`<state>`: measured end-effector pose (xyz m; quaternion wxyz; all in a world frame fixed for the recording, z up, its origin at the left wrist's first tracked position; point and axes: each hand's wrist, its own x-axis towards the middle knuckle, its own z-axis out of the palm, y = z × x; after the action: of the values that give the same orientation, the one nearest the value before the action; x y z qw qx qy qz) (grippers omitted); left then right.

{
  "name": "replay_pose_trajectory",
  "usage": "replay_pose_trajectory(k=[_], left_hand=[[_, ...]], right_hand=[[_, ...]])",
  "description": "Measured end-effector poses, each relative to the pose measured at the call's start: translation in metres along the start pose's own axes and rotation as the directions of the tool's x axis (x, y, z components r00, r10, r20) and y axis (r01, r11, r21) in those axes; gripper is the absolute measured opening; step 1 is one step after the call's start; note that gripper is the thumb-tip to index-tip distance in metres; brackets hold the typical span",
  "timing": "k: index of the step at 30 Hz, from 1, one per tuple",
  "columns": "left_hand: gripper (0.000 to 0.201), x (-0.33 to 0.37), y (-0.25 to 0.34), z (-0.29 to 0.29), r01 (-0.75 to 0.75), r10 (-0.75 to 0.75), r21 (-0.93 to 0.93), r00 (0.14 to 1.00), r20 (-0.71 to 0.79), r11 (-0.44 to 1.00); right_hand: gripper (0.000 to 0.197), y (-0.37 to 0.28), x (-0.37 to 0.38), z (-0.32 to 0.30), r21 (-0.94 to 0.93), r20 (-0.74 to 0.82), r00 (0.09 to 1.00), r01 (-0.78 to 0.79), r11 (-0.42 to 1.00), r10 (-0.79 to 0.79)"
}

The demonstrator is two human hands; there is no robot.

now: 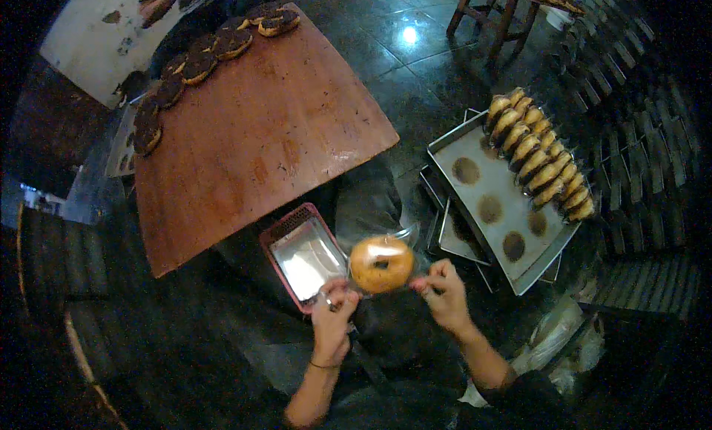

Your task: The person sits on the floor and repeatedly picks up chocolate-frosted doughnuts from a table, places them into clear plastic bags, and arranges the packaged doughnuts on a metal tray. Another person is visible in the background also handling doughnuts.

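Observation:
A round golden doughnut (381, 264) sits inside a clear plastic bag that I hold up between both hands above my lap. My left hand (331, 319) pinches the bag's lower left edge, with a ring on one finger and a thin bracelet at the wrist. My right hand (445, 290) pinches the bag's right edge. Just left of the doughnut lies a small pink basket (282, 228) holding a stack of clear bags.
A brown wooden board (256, 133) in front carries a curved row of chocolate-topped doughnuts (199, 65) along its far edge. To the right, a metal baking tray (482, 200) on stacked trays holds a row of bagged doughnuts (540, 149). Wooden stool legs (495, 14) stand beyond.

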<state>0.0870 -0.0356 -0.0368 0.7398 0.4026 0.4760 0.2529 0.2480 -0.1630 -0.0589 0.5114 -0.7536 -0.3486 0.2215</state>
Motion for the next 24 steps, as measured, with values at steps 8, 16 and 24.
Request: replay_pose_trajectory(k=[8,16,24], left_hand=[[0.016,0.008,-0.027,0.018,-0.298,0.361,0.248,0.892,-0.272,0.922],[0.01,0.013,-0.017,0.021,-0.002,0.002,-0.001,1.0,0.026,1.0],[0.022,0.002,0.004,0.09,-0.44,0.265,0.185,0.772,0.578,0.879]], right_hand=[[0.021,-0.009,-0.008,0.031,-0.27,-0.233,0.97,0.001,0.963,-0.066],[0.04,0.035,-0.016,-0.007,0.57,0.206,0.96,-0.276,0.774,0.191],[0.048,0.012,0.005,-0.037,0.998,-0.061,0.926,0.067,-0.004,0.373]])
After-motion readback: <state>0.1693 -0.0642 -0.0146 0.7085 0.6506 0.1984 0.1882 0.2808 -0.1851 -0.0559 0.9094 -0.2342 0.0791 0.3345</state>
